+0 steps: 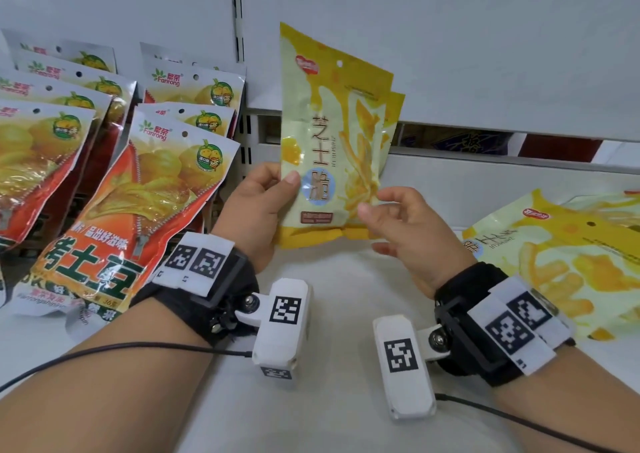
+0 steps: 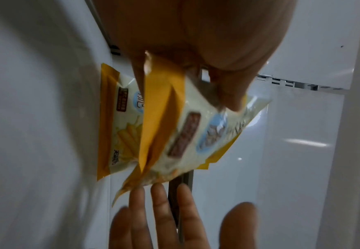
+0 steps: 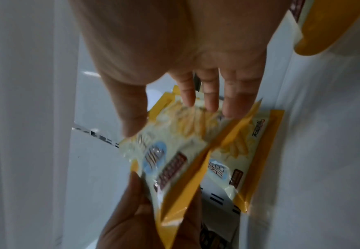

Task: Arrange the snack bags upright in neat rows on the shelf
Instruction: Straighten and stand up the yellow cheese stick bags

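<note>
I hold a pale yellow cheese-stick snack bag (image 1: 329, 147) upright above the white shelf (image 1: 332, 418). My left hand (image 1: 273, 193) pinches its lower left edge, thumb on the front. My right hand (image 1: 391, 217) hovers by its lower right corner with fingers loosely spread, gripping nothing. A second bag of the same kind (image 1: 394, 120) stands behind it against the back panel. In the left wrist view the held bag (image 2: 187, 134) hangs from my left hand (image 2: 206, 50). The right wrist view shows my right hand (image 3: 185, 67) with straight fingers over the bag (image 3: 174, 160).
Several orange chestnut bags (image 1: 131, 203) lean in rows on the left of the shelf. More yellow bags (image 1: 561, 265) lie flat at the right. A gap in the back panel (image 1: 460, 142) shows dark goods behind. Cables trail from both wrist cameras.
</note>
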`<state>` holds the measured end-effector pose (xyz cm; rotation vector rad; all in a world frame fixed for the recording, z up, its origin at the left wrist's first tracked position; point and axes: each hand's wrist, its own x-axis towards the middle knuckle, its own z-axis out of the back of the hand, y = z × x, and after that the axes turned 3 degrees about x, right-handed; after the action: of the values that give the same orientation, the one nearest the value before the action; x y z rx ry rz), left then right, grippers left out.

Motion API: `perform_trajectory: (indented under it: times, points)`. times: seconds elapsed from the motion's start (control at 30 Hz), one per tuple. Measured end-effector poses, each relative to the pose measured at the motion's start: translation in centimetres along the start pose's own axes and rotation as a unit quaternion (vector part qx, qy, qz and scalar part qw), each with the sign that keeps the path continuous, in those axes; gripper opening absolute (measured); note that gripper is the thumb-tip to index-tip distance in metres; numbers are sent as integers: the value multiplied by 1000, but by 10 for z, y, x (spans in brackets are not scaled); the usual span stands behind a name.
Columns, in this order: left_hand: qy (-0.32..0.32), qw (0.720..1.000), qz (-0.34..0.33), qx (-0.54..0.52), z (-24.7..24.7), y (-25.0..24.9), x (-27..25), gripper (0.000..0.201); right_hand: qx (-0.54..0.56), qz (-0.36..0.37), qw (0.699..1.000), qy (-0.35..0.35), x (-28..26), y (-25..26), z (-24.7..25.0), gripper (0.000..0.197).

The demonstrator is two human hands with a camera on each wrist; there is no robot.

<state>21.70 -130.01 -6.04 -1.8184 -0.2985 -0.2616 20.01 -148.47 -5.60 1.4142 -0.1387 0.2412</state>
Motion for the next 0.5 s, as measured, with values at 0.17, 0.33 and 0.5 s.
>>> perform_trajectory:
  times: [0.17, 0.33, 0.5]
  points:
    - [163, 986, 15, -28, -7, 1, -10, 33, 62, 9, 995, 80, -8, 2, -7, 97]
    - [107, 994, 30, 12, -7, 2, -9, 31, 25, 27, 999, -7, -5, 1, -2, 71]
    - [-12, 993, 44, 112, -1, 9, 0, 42, 98, 20, 995, -1, -8, 12, 1, 56]
